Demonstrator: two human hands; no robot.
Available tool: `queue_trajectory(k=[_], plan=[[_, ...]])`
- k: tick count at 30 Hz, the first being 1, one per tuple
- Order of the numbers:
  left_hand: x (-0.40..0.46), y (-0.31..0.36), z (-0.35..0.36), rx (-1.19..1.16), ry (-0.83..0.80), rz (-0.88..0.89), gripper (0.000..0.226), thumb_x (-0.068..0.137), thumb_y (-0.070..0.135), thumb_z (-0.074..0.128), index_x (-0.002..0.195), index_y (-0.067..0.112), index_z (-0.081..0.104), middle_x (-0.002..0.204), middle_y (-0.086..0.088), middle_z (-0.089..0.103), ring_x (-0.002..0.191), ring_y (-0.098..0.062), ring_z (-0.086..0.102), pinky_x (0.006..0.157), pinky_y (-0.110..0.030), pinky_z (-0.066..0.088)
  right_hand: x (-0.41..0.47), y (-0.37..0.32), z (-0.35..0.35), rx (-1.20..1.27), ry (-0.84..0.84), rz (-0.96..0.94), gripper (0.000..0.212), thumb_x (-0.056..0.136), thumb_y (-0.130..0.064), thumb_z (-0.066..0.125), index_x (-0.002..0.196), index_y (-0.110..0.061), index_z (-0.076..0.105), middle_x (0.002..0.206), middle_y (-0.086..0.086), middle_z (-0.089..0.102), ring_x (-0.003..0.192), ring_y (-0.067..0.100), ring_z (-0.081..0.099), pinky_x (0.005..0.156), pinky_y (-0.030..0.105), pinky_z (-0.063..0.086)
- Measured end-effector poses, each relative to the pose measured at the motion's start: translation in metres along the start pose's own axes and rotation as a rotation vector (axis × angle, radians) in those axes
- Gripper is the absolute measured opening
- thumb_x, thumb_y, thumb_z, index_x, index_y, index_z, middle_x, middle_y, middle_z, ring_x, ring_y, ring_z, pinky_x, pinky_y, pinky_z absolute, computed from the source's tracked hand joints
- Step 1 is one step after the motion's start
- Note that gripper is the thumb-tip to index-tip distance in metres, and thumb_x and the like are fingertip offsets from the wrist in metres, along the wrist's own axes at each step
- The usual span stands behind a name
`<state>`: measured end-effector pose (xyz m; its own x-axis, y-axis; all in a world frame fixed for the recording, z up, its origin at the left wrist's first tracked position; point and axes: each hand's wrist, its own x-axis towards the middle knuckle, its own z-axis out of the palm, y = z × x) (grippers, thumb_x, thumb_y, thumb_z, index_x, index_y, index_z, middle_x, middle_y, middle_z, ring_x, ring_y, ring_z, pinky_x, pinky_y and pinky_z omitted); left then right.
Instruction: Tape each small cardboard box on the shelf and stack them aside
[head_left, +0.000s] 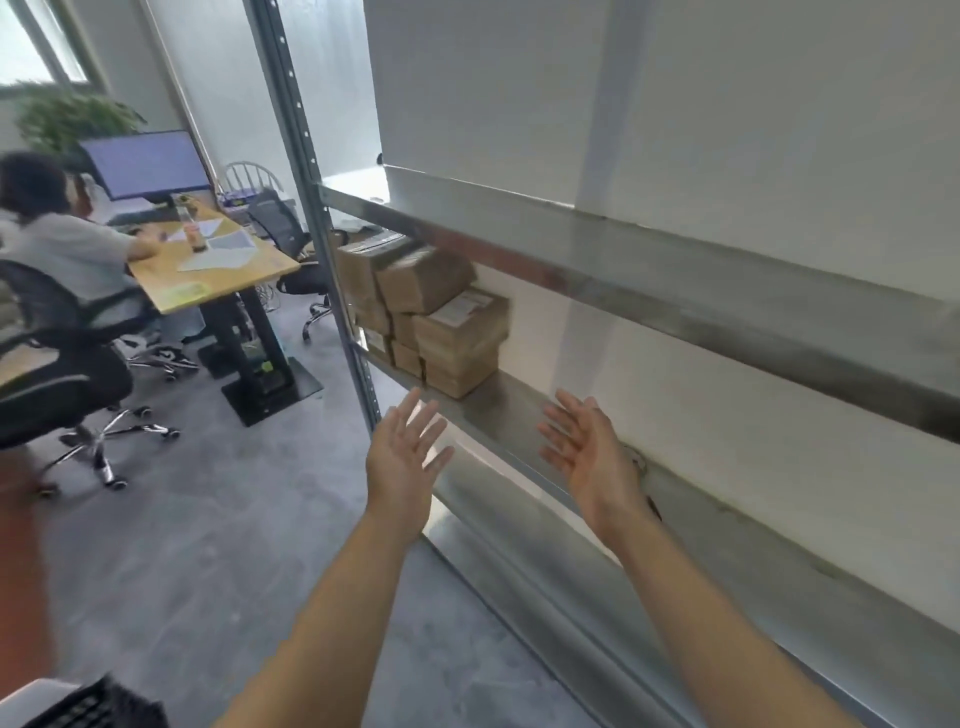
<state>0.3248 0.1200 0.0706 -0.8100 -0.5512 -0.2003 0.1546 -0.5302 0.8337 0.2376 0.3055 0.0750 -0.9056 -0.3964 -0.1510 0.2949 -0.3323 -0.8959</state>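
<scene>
Several small brown cardboard boxes (441, 317) are piled at the far left end of a metal shelf (519, 415), some with white labels on top. My left hand (402, 457) hovers in front of the shelf's front edge, fingers straight and spread, holding nothing. My right hand (589, 441) is raised over the shelf surface, palm turned inward, fingers straight, also holding nothing. Both hands are a short way in front of the box pile and touch none of the boxes. No tape is visible.
An upper shelf beam (675, 275) runs overhead, and a perforated upright post (322, 249) stands left of the boxes. Beyond it, a person sits at a wooden desk (218, 270) with a monitor and office chairs (67, 384). Grey floor lies below.
</scene>
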Motion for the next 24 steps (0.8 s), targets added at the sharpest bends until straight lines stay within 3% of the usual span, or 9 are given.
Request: queue_trajectory(k=[3,10,15,19,22,24], plan=[[0.048,0.018,-0.018,0.125,0.018,0.022,0.048,0.106,0.043,0.031,0.145,0.024,0.051,0.141,-0.002,0.060,0.131,-0.024,0.054,0.105,-0.046,0.044,0.056,0.010,0.023,0.006,0.007,0.015,0.038,0.105,-0.043,0.038,0.132,-0.025,0.058,0.130,0.000,0.065,0.114,0.012,0.064,0.088,0.030,0.052],[0.147,0.072,-0.036,0.277,0.029,0.055,0.051,0.106,0.047,0.030,0.150,0.025,0.045,0.147,-0.003,0.055,0.136,-0.024,0.051,0.108,-0.049,0.043,0.153,0.009,0.095,-0.021,-0.091,0.046,0.030,0.106,-0.037,0.040,0.130,-0.027,0.056,0.129,-0.002,0.063,0.121,0.014,0.060,0.105,0.035,0.048],[0.202,0.094,-0.034,0.300,0.009,0.060,0.049,0.107,0.042,0.031,0.149,0.023,0.047,0.147,-0.003,0.054,0.137,-0.022,0.048,0.111,-0.049,0.041,0.205,0.010,0.123,-0.142,-0.105,0.022,0.025,0.107,-0.035,0.038,0.126,-0.036,0.055,0.134,-0.002,0.060,0.121,0.011,0.059,0.096,0.028,0.051],[0.249,0.103,-0.039,0.297,0.010,0.059,0.047,0.107,0.039,0.035,0.147,0.020,0.049,0.148,-0.005,0.052,0.139,-0.021,0.045,0.113,-0.048,0.041,0.240,0.023,0.144,-0.342,-0.102,-0.026,0.030,0.104,-0.045,0.036,0.126,-0.054,0.053,0.133,-0.019,0.057,0.129,0.004,0.052,0.116,0.044,0.037],[0.288,0.108,-0.044,0.281,-0.003,0.041,0.047,0.107,0.039,0.035,0.148,0.019,0.046,0.151,-0.002,0.049,0.141,-0.018,0.043,0.108,-0.042,0.042,0.261,0.028,0.168,-0.445,-0.070,-0.060,0.036,0.085,-0.059,0.040,0.117,-0.067,0.054,0.147,-0.017,0.049,0.138,0.005,0.043,0.119,0.047,0.032],[0.313,0.112,-0.045,0.270,-0.031,0.020,0.045,0.107,0.037,0.035,0.148,0.020,0.046,0.148,0.002,0.050,0.139,-0.013,0.044,0.114,-0.045,0.039,0.276,0.029,0.186,-0.499,-0.028,-0.070,0.034,0.081,-0.061,0.039,0.109,-0.074,0.053,0.153,-0.016,0.043,0.140,0.006,0.040,0.118,0.046,0.033]])
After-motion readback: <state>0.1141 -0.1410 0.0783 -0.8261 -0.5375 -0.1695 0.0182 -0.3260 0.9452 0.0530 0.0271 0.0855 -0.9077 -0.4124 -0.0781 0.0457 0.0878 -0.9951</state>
